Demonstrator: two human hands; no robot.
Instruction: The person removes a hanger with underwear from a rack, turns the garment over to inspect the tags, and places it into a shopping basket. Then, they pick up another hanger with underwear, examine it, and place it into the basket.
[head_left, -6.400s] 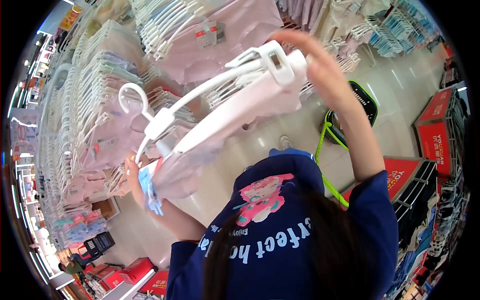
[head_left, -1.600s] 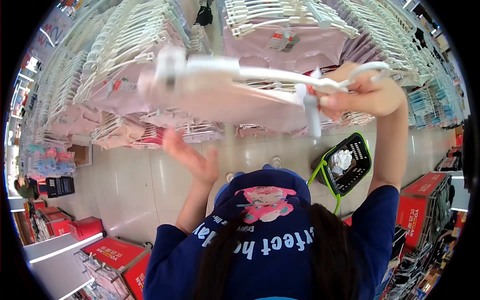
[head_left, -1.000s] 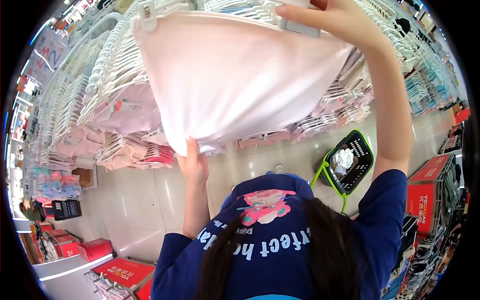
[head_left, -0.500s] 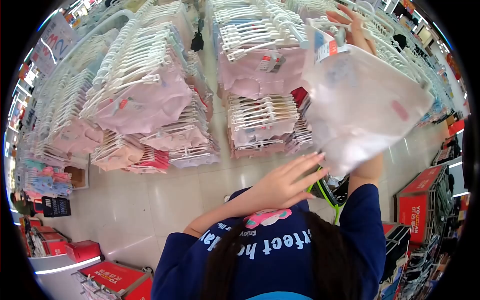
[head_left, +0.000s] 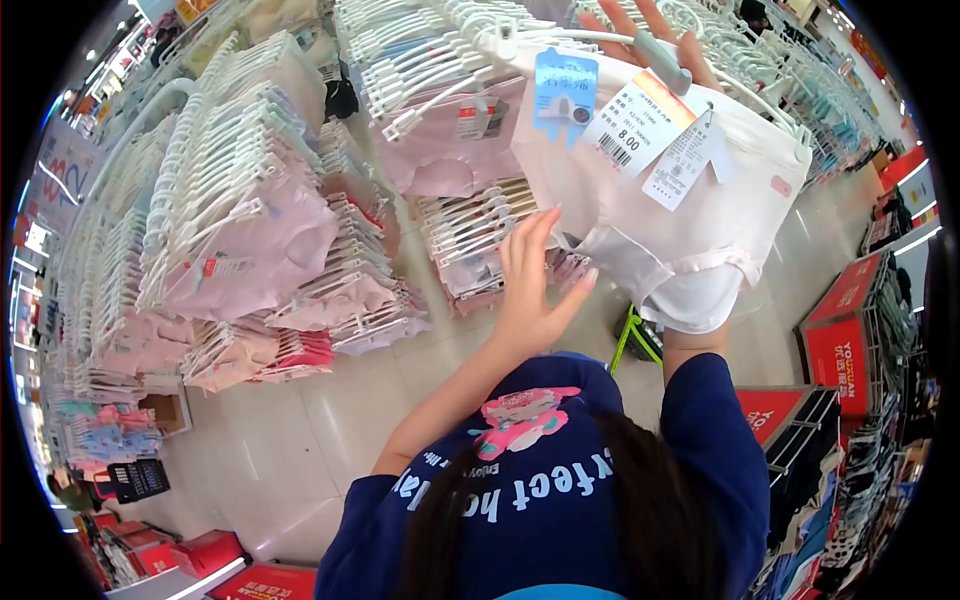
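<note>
A pair of pale pink underpants (head_left: 735,230) on a white hanger is held up in front of the racks, at the upper right of the head view. My right hand (head_left: 650,40) holds it by the hanger at the top, fingers spread and partly hidden behind it. A grey clip, a blue label (head_left: 566,95) and white price tags (head_left: 640,122) showing 8.00 are on its front. My left hand (head_left: 535,285) is open beside the garment's lower left edge, thumb and fingers apart; whether it touches the cloth I cannot tell.
Racks of hung pink underpants (head_left: 250,240) fill the left and centre, with more hangers (head_left: 490,215) lower down. A black basket with a green handle (head_left: 640,335) is below the garment. Red display boxes (head_left: 840,340) stand at the right, over a tiled floor (head_left: 300,430).
The underpants have turned, so the tags and leg openings now face me, and they sit further left in view. My left hand has moved up and left, with its fingers now pointing upward.
</note>
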